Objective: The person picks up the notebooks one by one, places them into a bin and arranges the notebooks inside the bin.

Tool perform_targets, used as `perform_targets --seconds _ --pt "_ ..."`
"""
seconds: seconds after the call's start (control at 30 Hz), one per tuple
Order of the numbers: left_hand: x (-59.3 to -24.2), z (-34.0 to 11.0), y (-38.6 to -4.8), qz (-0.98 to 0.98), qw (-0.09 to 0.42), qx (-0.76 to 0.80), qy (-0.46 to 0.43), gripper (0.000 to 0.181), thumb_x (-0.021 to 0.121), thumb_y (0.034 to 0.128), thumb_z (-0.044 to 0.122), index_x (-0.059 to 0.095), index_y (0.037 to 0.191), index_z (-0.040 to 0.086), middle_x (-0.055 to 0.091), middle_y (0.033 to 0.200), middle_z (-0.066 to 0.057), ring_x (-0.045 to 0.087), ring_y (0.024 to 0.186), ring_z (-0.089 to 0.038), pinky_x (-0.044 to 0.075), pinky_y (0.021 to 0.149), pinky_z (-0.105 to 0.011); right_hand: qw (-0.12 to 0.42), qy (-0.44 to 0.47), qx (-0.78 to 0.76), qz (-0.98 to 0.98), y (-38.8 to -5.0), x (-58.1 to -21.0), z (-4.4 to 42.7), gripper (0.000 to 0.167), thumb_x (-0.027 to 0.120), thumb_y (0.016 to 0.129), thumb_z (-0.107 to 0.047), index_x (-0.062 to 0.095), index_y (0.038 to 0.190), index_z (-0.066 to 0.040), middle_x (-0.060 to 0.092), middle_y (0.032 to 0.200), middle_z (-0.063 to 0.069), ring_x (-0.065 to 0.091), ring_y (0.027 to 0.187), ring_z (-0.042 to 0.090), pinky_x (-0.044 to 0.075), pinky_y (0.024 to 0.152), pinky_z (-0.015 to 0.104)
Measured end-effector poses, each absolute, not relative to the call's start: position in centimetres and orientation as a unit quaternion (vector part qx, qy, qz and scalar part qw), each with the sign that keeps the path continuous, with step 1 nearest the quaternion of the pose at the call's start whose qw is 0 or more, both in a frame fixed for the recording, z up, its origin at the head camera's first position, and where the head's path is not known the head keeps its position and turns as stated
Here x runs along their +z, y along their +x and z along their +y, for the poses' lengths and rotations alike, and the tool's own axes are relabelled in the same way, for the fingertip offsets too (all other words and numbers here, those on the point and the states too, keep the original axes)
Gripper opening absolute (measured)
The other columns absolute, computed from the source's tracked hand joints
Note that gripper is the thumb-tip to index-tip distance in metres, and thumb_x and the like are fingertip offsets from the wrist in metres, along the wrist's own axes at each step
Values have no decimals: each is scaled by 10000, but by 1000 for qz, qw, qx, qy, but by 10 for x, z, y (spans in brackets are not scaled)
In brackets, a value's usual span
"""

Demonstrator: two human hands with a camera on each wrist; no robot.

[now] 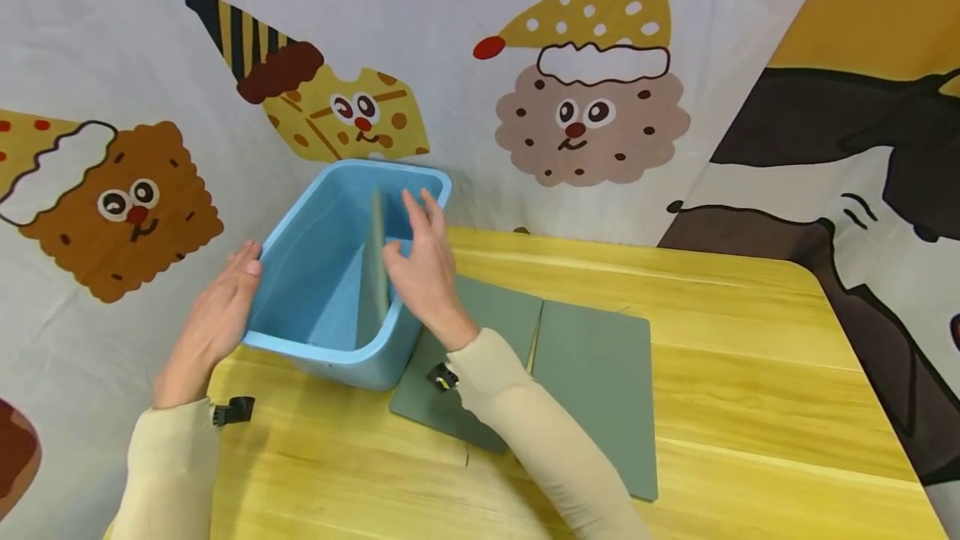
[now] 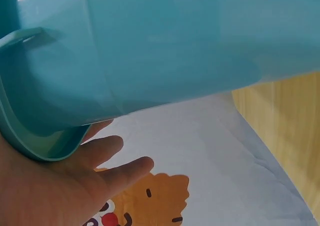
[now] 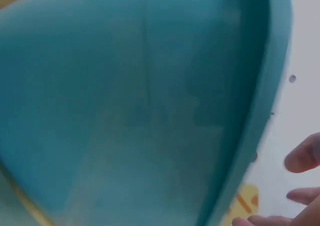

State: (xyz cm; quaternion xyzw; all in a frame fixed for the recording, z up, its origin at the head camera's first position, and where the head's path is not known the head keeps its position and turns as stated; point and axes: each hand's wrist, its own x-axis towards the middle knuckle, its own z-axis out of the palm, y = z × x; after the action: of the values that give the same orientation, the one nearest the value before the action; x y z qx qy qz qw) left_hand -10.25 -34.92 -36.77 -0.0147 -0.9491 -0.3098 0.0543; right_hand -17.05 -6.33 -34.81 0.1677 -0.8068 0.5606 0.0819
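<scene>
A light-blue plastic bin point(image 1: 380, 357) stands on the table near its left edge. My left hand point(image 1: 217, 319) rests against the bin's left rim, fingers fairly straight along the outside; in the left wrist view the fingers point(image 2: 125, 178) spread beneath the rim. Over the right rim is my right hand point(image 1: 429, 273), thumb and fingers parted. A blurred grey-green board point(image 1: 377, 257) stands on edge inside the bin, just left of that hand. In the right wrist view the fingertips point(image 3: 302, 156) are apart with nothing between them.
Two flat grey-green boards point(image 1: 596, 382) lie side by side on the yellow wood-grain table point(image 1: 750, 390), right of the bin and partly under my right forearm. A cloth point(image 1: 465, 65) with cartoon figures hangs behind the table.
</scene>
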Motion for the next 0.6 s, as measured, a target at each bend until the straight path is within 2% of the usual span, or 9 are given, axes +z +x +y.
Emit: perform_targets --seconds 0.1,0.2,0.3,0.37,0.43,0.47,0.53,0.6 --pt "-368 -348 -101 -950 50 -309 0 635 189 1142 442 141 1666 87 140 1695 -246 99 1537 -525 78 1186 -719 140 187 568 -789 -167 -356 -37 631 546 939 -56 460 1563 -73 401 1620 93 492 1402 279 496 884 381" --pt "-369 -345 -104 -949 46 -311 10 644 229 1139 446 154 1666 83 183 1664 -309 153 1496 -587 123 1145 -763 201 225 548 -780 -163 -365 -2 576 556 922 -19 526 1497 -20 568 1476 137 563 1327 301 507 997 457" --pt "-369 -344 -105 -949 40 -313 21 652 261 1135 453 144 1671 99 184 1654 -333 172 1474 -615 143 1114 -794 242 253 510 -786 -157 -374 34 524 562 916 16 580 1439 3 646 1360 167 641 1197 314 554 800 427" --pt "-369 -345 -105 -948 39 -315 25 655 272 1133 455 133 1674 115 176 1657 -330 170 1473 -616 143 1107 -803 248 256 483 -800 -153 -379 56 500 566 930 6 602 1428 -24 648 1356 150 684 1031 277 505 638 367" --pt "-369 -346 -105 -948 43 -316 23 650 284 1133 448 127 1678 131 165 1668 -314 166 1479 -609 136 1109 -805 241 251 458 -818 -150 -384 75 476 567 953 -15 616 1426 -56 636 1375 127 684 901 246 409 533 338" --pt "-369 -347 -104 -948 47 -315 19 646 291 1134 441 125 1679 137 158 1675 -302 157 1487 -600 126 1117 -799 234 249 445 -828 -148 -386 84 466 570 962 -24 619 1424 -63 627 1390 117 671 843 236 404 525 335" --pt "-370 -348 -104 -949 58 -309 5 636 313 1135 414 136 1678 134 151 1690 -268 148 1504 -575 114 1137 -780 216 244 419 -847 -144 -393 100 453 582 974 -40 622 1424 -72 609 1417 106 673 858 241 426 541 350" --pt "-372 -348 -104 -950 66 -306 -11 628 331 1135 389 153 1675 124 134 1706 -227 126 1526 -543 88 1160 -758 199 238 385 -869 -140 -402 115 441 600 981 -64 622 1422 -67 595 1436 118 684 1022 288 522 655 412"
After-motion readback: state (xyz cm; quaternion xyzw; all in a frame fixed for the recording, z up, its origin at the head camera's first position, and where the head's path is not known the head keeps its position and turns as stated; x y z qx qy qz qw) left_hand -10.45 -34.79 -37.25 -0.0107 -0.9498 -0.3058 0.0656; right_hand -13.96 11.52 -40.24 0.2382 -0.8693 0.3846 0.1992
